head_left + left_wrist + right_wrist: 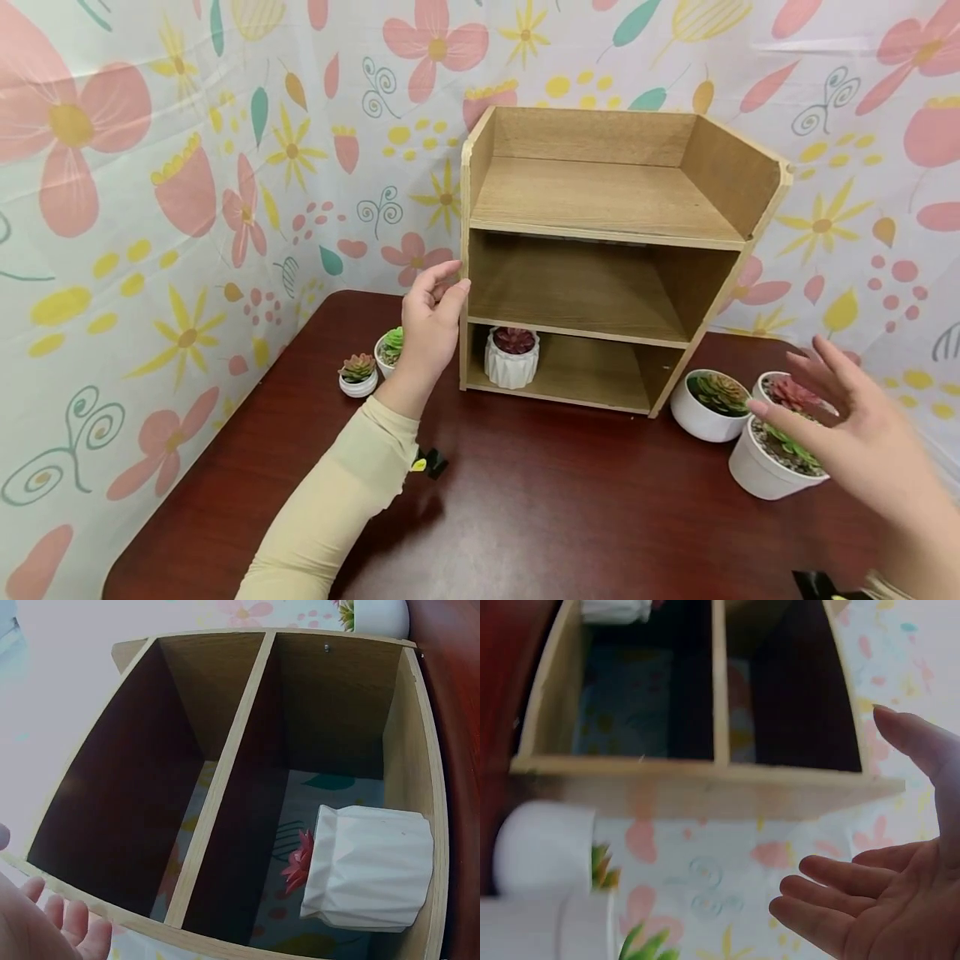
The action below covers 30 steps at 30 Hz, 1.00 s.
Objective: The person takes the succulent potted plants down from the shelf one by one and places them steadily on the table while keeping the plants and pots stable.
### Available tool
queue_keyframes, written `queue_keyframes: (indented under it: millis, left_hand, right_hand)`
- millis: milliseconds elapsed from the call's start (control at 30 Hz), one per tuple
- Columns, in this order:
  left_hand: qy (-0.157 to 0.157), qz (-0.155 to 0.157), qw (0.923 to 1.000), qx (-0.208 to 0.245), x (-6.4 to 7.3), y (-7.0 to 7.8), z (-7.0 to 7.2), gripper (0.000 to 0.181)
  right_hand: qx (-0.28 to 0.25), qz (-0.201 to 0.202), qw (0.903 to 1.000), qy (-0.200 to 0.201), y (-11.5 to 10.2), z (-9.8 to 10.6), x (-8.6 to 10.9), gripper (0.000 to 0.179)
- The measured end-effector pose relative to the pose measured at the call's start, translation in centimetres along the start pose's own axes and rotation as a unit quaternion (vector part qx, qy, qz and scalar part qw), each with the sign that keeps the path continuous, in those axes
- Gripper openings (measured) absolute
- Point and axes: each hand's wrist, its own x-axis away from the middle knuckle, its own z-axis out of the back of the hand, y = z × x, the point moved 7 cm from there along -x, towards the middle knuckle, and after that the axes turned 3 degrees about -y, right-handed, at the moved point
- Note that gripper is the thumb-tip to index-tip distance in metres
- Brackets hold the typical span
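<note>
A wooden shelf unit (577,332) with two compartments and an open top stands on the table. My left hand (433,304) is at its left side panel, fingertips right at the edge and fingers loosely bent. In the lower compartment a faceted white pot (371,870) holds a dark red succulent (514,339). My right hand (855,425) is spread in the air to the right of the shelf, thumb apart from the fingers and nothing in its grasp. In the head view it overlaps a white pot (765,467) with a green succulent and a pink-red succulent (793,393) behind.
A round white pot (705,421) with a green-brown succulent sits by the shelf's right side. On the left are a small potted reddish succulent (357,375) and a green one (392,343), partly behind my left arm. Floral cloth (187,250) surrounds the dark red table (570,508).
</note>
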Motion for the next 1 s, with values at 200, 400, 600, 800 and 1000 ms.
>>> queue_keyframes:
  millis: [200,400,600,800,1000]
  left_hand:
    - [-0.002,0.017,0.9998,0.014,0.3,-1.0,-0.4,0.036]
    - [-0.03,0.032,0.999,-0.002,0.8,-2.4,-1.2,0.03]
    - [-0.055,0.056,0.9967,-0.019,1.9,-4.3,-2.1,0.03]
    - [-0.08,0.083,0.992,-0.051,3.4,-5.8,-2.8,0.038]
    - [-0.087,0.092,0.9898,-0.066,4.4,-7.1,-3.3,0.049]
  right_hand:
    - [0.016,-0.001,0.9993,-0.033,-2.3,-1.3,-1.4,0.098]
    - [0.019,0.02,0.9989,-0.038,-4.3,-2.7,-2.7,0.096]
    - [-0.043,0.017,0.9981,-0.04,-4.9,-3.9,-4.2,0.101]
    - [-0.089,0.025,0.9957,-0.004,-5.5,-4.8,-5.6,0.102]
    - [-0.128,0.069,0.9892,0.017,-6.3,-5.8,-7.0,0.096]
